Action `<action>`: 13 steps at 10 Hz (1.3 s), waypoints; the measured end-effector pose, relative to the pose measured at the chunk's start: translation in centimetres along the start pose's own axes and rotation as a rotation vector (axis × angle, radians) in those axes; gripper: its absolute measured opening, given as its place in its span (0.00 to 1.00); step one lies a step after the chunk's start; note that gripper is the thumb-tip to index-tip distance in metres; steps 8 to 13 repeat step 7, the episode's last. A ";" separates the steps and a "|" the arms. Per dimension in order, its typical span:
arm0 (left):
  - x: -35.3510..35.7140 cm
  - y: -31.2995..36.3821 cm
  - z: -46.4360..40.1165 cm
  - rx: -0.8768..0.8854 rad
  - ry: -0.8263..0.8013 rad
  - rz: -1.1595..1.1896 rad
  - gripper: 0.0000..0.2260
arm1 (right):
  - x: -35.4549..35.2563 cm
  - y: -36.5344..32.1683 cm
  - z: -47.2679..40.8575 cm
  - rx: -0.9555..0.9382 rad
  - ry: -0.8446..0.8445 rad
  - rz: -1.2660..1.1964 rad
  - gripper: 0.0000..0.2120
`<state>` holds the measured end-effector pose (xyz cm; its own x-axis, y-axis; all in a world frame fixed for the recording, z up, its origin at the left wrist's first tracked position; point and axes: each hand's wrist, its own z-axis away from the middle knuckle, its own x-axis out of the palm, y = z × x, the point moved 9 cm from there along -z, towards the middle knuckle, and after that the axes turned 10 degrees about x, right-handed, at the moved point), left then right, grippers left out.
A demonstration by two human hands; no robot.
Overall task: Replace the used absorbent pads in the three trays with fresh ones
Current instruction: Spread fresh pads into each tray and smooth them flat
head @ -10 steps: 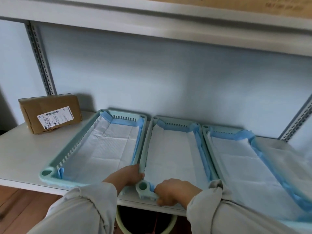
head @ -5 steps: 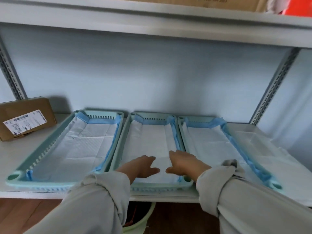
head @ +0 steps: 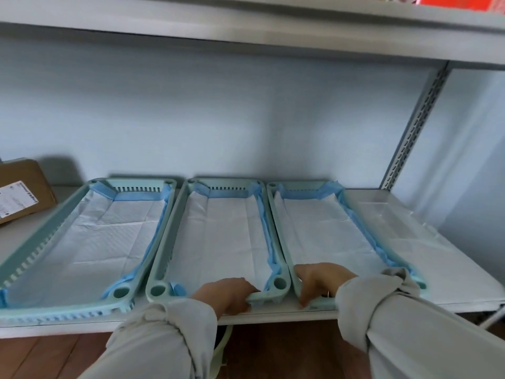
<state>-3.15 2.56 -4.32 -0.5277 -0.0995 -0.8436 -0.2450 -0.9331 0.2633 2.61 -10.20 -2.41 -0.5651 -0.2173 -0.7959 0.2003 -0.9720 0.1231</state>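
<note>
Shelf [head: 273, 314] carries three trays side by side, each lined with one white pad with blue border: three pads counted. Left tray [head: 82, 310] untouched. Middle tray [head: 158, 289] near rim sits under your left hand [head: 226, 295], fingers curled shut over that front edge. Right tray [head: 278, 214] near rim meets your right hand [head: 321, 280], fingers bent down onto it, grip closure not clear. One cardboard box [head: 19, 192] far left.

No legible text: white label [head: 17, 198] on cardboard box [head: 26, 176] at shelf's left edge, print too blurred.
</note>
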 end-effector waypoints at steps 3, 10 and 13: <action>0.0 0.1 -0.1 0.005 -0.028 0.006 0.20 | -0.2 0.0 -1.4 -0.004 0.042 -0.034 0.28; 0.1 -0.3 0.1 -0.022 -0.071 0.041 0.27 | -0.7 0.4 -0.2 0.002 -0.010 -0.121 0.30; 0.1 -0.3 0.1 -0.022 -0.071 0.041 0.27 | -0.7 0.4 -0.2 0.002 -0.010 -0.121 0.30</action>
